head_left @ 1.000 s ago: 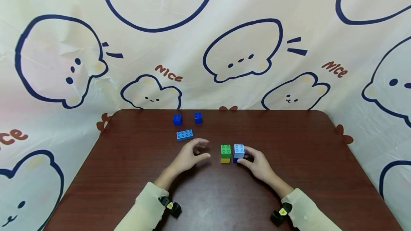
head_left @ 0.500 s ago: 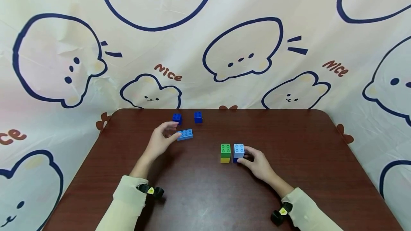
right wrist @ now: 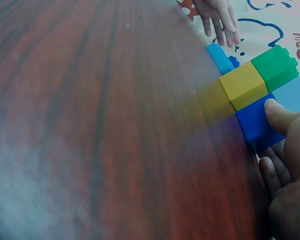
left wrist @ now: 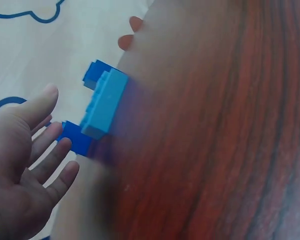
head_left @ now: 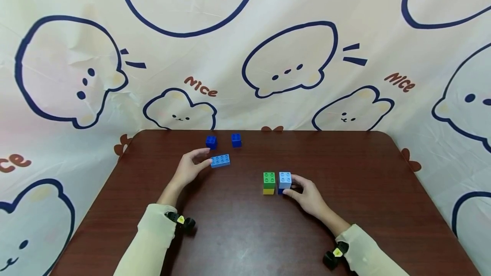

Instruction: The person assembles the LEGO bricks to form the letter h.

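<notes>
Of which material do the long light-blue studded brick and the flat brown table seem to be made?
Long light-blue studded brick: probably smooth, hard plastic; crisp moulded edges and even colour suggest this.
Flat brown table: wood or wood-look laminate, glossy; dark grain streaks and a pale reflection show.

Here in my right hand (head_left: 307, 197), a two-brick tower: pale blue brick (head_left: 285, 181) on top, studs up, dark blue brick (head_left: 281, 191) below, upright, my thumb pressed on the lower one! Just to its left, the green brick (head_left: 269, 181) sits squarely on the yellow brick (head_left: 268, 191), standing straight. Over to my left hand (head_left: 187, 168), fingers spread, thumb right beside the long blue brick (head_left: 220, 161), lying studs up, slightly angled. Beyond it, two small dark blue bricks (head_left: 236, 140), apart from each other!
</notes>
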Motion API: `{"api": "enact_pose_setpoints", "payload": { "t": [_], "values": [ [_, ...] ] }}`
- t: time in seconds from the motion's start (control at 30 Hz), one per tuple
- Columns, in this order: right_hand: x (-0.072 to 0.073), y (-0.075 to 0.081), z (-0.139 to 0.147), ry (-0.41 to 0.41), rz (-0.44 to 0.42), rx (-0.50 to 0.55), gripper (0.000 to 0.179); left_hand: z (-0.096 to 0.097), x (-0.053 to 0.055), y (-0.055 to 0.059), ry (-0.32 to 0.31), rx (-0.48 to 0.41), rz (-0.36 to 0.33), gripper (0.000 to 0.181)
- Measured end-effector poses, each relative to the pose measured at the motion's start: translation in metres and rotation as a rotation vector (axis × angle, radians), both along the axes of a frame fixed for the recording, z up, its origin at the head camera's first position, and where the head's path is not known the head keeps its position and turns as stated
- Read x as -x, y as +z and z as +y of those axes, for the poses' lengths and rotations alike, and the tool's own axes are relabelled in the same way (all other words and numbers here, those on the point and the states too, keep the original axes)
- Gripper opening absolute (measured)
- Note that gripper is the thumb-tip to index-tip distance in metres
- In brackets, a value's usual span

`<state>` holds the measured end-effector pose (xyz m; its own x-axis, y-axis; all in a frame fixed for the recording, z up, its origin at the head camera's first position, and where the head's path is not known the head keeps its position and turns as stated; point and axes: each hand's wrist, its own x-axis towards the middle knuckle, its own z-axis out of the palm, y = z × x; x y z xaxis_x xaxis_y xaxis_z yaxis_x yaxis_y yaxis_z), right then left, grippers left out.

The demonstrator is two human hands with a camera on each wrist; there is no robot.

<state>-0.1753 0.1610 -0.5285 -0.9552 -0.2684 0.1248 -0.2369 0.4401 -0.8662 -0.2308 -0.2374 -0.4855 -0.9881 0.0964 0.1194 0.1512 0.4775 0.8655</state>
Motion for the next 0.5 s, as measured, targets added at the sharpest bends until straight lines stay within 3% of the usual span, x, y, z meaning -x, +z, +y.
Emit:
{"api": "enact_pose_setpoints", "payload": {
  "t": [0.2,0.5],
  "values": [
    [0.0,0.0,0.0,0.006,0.008,-0.002,0.047,0.004,0.005,-0.01,-0.013,0.013,-0.053,0.047],
    [0.001,-0.002,0.001,0.005,0.01,-0.002,0.045,0.011,0.007,-0.017,-0.002,0.048,-0.064,0.047]
  ]
}}
